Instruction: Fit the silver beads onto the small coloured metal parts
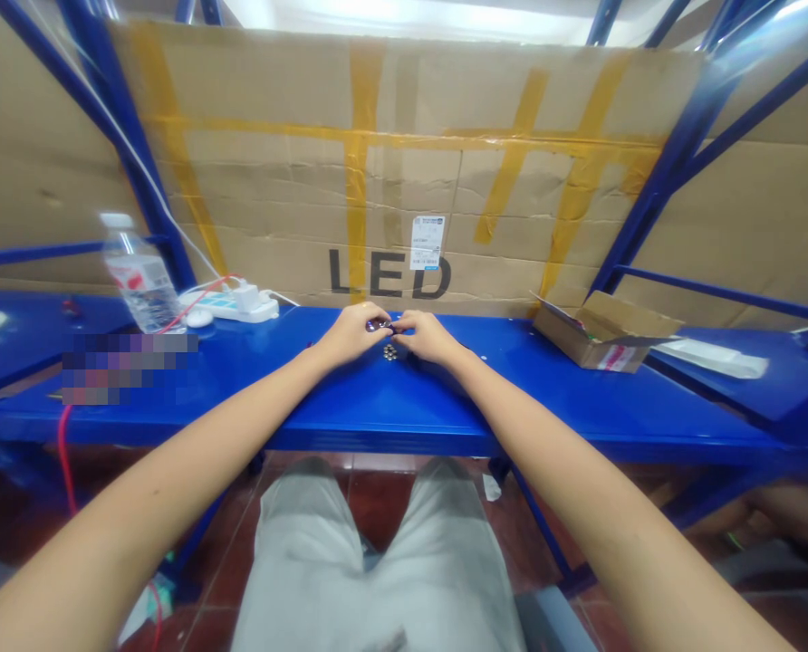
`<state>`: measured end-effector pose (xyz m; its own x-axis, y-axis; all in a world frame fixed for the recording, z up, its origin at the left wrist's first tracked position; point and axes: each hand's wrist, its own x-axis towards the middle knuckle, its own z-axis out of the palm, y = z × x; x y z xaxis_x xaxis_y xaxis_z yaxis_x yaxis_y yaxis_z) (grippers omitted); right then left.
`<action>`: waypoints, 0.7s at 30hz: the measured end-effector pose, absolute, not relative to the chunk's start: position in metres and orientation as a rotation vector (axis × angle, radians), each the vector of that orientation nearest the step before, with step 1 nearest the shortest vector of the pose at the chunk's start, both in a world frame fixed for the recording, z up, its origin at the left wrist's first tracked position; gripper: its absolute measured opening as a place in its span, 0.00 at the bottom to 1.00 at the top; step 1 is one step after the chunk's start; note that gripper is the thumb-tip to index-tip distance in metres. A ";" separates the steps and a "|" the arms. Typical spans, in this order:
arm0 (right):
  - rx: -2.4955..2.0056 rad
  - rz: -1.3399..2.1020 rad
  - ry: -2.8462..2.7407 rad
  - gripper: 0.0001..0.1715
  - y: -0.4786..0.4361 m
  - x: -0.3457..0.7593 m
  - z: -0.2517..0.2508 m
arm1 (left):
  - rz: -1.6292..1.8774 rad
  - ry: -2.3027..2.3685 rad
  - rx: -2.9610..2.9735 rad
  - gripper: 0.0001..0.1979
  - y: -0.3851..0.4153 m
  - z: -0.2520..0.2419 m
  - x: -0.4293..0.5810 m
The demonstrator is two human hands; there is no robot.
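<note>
Both my hands meet over the middle of the blue table (377, 398). My left hand (350, 335) has its fingers closed around a small, dark, shiny object (377, 324), too small to name. From the other side, my right hand (431, 335) pinches at the same spot, its thumb and fingertips pressed together by the object's right end. Just below the fingers, a small cluster of shiny, round metal pieces (390, 352) lies on the table.
An open cardboard box (601, 335) stands to the right, with a white tray-like piece (713, 358) beyond it. On the left are a water bottle (139, 276), a white power strip (234, 303) and a red cable (66, 462). A large cardboard sheet (274, 208) rises behind.
</note>
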<state>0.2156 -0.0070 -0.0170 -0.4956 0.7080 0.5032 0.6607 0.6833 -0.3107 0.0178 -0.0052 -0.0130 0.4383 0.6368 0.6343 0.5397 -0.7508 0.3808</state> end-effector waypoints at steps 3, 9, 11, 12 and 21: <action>-1.049 0.150 -2.253 0.11 -0.006 0.218 -0.014 | 1.277 1.042 2.333 0.08 -0.006 -0.013 0.019; -1.313 0.130 -1.825 0.18 0.005 0.253 0.001 | 1.513 0.881 1.770 0.07 -0.001 -0.007 0.019; -1.435 0.112 -1.793 0.15 0.008 0.266 0.002 | 1.522 0.860 1.582 0.08 0.002 -0.006 0.018; -1.467 0.131 -1.838 0.14 0.008 0.270 0.002 | 1.517 0.853 1.513 0.08 0.003 -0.005 0.017; -1.540 0.268 -2.226 0.04 0.004 0.250 -0.010 | 1.474 0.820 1.388 0.09 0.001 -0.004 0.018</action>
<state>0.2498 0.0037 -0.0096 -0.2997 0.9264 0.2281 0.8456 0.3686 -0.3860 0.0184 0.0015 -0.0045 0.0606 0.9275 0.3688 -0.1760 -0.3538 0.9186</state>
